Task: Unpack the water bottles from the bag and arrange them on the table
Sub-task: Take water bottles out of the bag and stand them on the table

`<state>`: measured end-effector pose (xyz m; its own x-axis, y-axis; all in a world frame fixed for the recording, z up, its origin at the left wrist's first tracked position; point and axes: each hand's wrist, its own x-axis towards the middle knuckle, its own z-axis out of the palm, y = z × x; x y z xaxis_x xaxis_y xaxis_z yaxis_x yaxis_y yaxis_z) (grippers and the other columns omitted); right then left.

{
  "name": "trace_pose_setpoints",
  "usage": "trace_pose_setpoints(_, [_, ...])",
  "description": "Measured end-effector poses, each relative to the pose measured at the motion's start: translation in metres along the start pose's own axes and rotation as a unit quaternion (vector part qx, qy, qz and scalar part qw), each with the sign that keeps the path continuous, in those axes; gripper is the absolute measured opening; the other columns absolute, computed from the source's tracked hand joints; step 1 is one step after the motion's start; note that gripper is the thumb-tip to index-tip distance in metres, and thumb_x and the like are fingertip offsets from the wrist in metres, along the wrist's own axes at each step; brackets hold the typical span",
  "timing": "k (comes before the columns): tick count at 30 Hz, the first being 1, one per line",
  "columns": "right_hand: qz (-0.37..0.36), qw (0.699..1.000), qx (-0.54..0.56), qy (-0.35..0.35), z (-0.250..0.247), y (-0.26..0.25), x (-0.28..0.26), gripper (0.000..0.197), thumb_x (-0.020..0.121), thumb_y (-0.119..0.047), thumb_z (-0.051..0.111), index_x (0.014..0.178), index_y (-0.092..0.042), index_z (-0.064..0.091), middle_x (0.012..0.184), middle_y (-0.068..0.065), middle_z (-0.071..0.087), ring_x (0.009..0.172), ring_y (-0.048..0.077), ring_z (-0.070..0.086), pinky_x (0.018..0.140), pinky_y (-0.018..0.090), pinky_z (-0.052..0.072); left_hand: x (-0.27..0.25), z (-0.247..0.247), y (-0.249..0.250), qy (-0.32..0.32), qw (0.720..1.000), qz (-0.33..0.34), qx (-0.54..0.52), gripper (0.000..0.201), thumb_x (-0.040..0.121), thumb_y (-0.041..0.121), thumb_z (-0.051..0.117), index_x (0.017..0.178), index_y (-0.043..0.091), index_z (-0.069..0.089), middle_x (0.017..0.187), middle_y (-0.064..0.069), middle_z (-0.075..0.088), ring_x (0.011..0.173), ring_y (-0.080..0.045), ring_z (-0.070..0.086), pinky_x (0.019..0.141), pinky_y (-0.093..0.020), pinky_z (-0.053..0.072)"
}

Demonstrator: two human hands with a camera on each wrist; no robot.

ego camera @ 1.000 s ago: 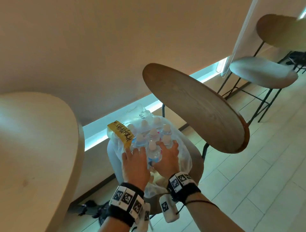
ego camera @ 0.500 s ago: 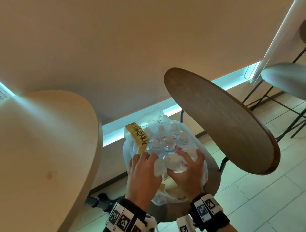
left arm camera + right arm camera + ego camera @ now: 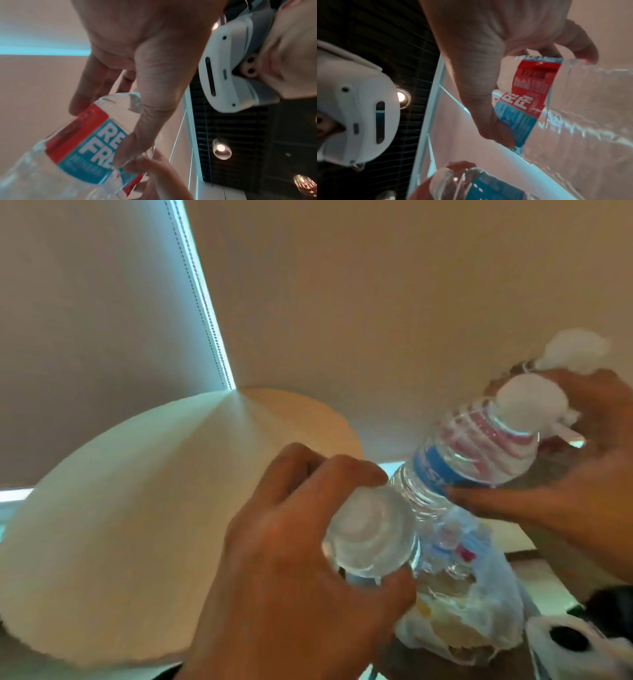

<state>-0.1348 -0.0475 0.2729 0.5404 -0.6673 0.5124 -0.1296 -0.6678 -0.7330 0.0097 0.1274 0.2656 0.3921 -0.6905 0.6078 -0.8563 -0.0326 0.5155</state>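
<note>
My left hand (image 3: 368, 525) grips a clear water bottle (image 3: 376, 549) round its body, base end toward the head camera. In the left wrist view my thumb and fingers (image 3: 137, 128) wrap its red and blue label (image 3: 89, 142). My right hand (image 3: 520, 446) grips a second labelled bottle (image 3: 472, 453), tilted with its white cap up and to the right; the right wrist view shows that bottle (image 3: 530, 94) pinched between thumb and fingers. Both bottles are held in the air above the thin plastic bag (image 3: 479, 611), where more bottles sit.
A round light wooden table (image 3: 137, 508) lies to the left, at about hand height. The bag rests on a dark round stool (image 3: 428, 662). Window blinds (image 3: 102, 337) fill the background. A blurred white shape (image 3: 575, 347) shows above my right hand.
Both hands were down in the bag among the bottles; now each has lifted one bottle out and up. The view has swung left toward the light table.
</note>
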Motion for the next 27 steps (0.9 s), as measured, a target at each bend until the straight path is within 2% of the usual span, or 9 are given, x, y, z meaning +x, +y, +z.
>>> trace_pose_setpoints(2, [-0.049, 0.997, 0.018, -0.048, 0.015, -0.031, 0.015, 0.077, 0.031, -0.080, 0.084, 0.103, -0.069, 0.058, 0.110, -0.028, 0.068, 0.105, 0.008, 0.071, 0.087, 0.041, 0.062, 0.002, -0.044, -0.006, 0.002, 0.999, -0.041, -0.011, 0.058, 0.039, 0.038, 0.093, 0.091, 0.041, 0.070, 0.091, 0.014, 0.063, 0.084, -0.007, 0.066, 0.058, -0.018, 0.058])
trace_pose_setpoints(3, [-0.069, 0.994, 0.030, -0.077, 0.025, -0.046, 0.021, 0.074, 0.030, -0.073, 0.089, 0.098, -0.067, 0.060, 0.103, -0.029, 0.071, 0.097, 0.003, 0.073, 0.083, 0.039, 0.064, 0.002, -0.063, -0.012, 0.003, 0.998, -0.061, -0.020, 0.058, 0.038, 0.039, 0.092, 0.091, 0.041, 0.070, 0.094, 0.013, 0.065, 0.086, -0.008, 0.067, 0.059, -0.021, 0.060])
trace_pose_setpoints(6, [-0.119, 0.981, 0.067, -0.138, 0.067, -0.074, 0.036, 0.067, 0.037, -0.036, 0.102, 0.094, -0.046, 0.068, 0.096, -0.021, 0.075, 0.084, -0.003, 0.073, 0.075, 0.026, 0.065, 0.003, -0.114, -0.039, -0.003, 0.993, -0.117, 0.020, 0.060, 0.033, 0.040, 0.089, 0.090, 0.038, 0.070, 0.095, 0.015, 0.071, 0.082, -0.004, 0.071, 0.062, -0.033, 0.062])
trace_pose_setpoints(8, [-0.122, 0.973, 0.095, -0.171, 0.100, -0.085, 0.043, 0.060, 0.044, -0.026, 0.098, 0.096, -0.034, 0.069, 0.099, -0.011, 0.075, 0.083, -0.002, 0.073, 0.075, 0.022, 0.060, 0.005, -0.142, -0.063, -0.005, 0.988, -0.150, 0.044, 0.059, 0.031, 0.035, 0.089, 0.087, 0.032, 0.071, 0.091, 0.011, 0.073, 0.078, -0.007, 0.072, 0.061, -0.033, 0.062])
trace_pose_setpoints(11, [-0.102, 0.959, 0.127, -0.231, 0.151, -0.096, 0.050, 0.058, 0.052, -0.018, 0.096, 0.104, -0.026, 0.072, 0.104, 0.001, 0.077, 0.095, 0.010, 0.075, 0.088, 0.035, 0.063, 0.011, -0.173, -0.100, -0.004, 0.980, -0.179, 0.083, 0.059, 0.034, 0.021, 0.097, 0.088, 0.024, 0.073, 0.083, 0.006, 0.074, 0.075, -0.014, 0.073, 0.054, -0.020, 0.057])
trace_pose_setpoints(13, [-0.090, 0.952, 0.136, -0.260, 0.183, -0.101, 0.052, 0.058, 0.053, -0.012, 0.097, 0.105, -0.022, 0.072, 0.106, 0.004, 0.077, 0.098, 0.018, 0.076, 0.090, 0.047, 0.063, 0.015, -0.188, -0.127, 0.007, 0.976, -0.198, 0.085, 0.056, 0.039, 0.011, 0.096, 0.089, 0.019, 0.073, 0.083, 0.004, 0.074, 0.075, -0.019, 0.074, 0.058, -0.026, 0.061])
trace_pose_setpoints(17, [-0.103, 0.944, 0.106, -0.294, 0.236, -0.112, 0.054, 0.058, 0.051, -0.013, 0.099, 0.103, -0.017, 0.072, 0.102, 0.004, 0.077, 0.096, 0.021, 0.075, 0.090, 0.049, 0.062, 0.021, -0.205, -0.170, 0.007, 0.971, -0.218, 0.096, 0.056, 0.040, 0.006, 0.096, 0.091, 0.014, 0.073, 0.085, -0.003, 0.074, 0.077, -0.022, 0.073, 0.071, -0.046, 0.063])
trace_pose_setpoints(23, [-0.075, 0.940, 0.087, -0.320, 0.283, -0.129, 0.061, 0.070, 0.038, -0.041, 0.091, 0.104, -0.032, 0.068, 0.118, 0.002, 0.068, 0.116, 0.026, 0.062, 0.100, 0.050, 0.056, 0.031, -0.215, -0.204, 0.005, 0.972, -0.218, 0.092, 0.058, 0.039, 0.009, 0.095, 0.090, 0.017, 0.071, 0.084, -0.004, 0.073, 0.079, -0.029, 0.071, 0.075, -0.053, 0.059])
trace_pose_setpoints(27, [-0.086, 0.935, 0.062, -0.337, 0.295, -0.141, 0.061, 0.070, 0.046, -0.037, 0.092, 0.110, -0.032, 0.064, 0.121, 0.007, 0.060, 0.118, 0.028, 0.056, 0.103, 0.048, 0.054, 0.035, -0.215, -0.211, -0.007, 0.973, -0.213, 0.085, 0.062, 0.047, 0.009, 0.094, 0.103, 0.017, 0.069, 0.091, -0.001, 0.070, 0.084, -0.030, 0.070, 0.080, -0.048, 0.058])
